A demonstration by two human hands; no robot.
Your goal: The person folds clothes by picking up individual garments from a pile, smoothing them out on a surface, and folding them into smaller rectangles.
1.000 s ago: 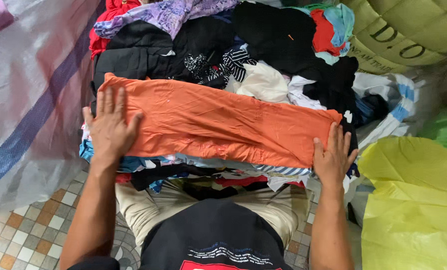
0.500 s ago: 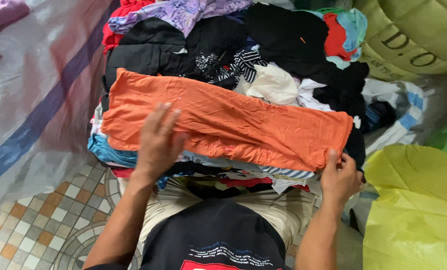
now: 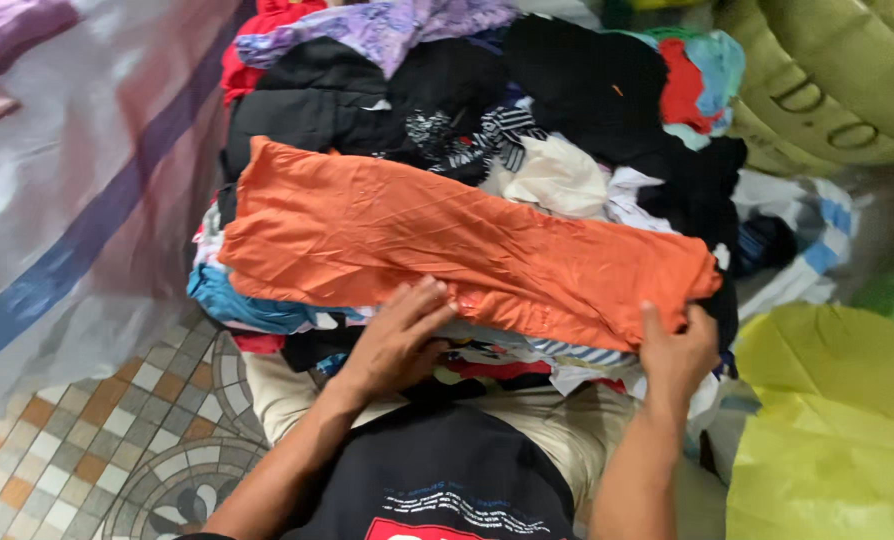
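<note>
Orange garment lies folded long across the top of the stacked clothes on my lap. My right hand pinches its near right corner; my left hand rests flat and loose at its near edge, gripping nothing. I judge a one-sided pull could skew the fold or drag the stack toward the tiled floor.

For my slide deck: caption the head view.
Left hand and right hand at the near edge of an orange garment atop stacked clothes.
</note>
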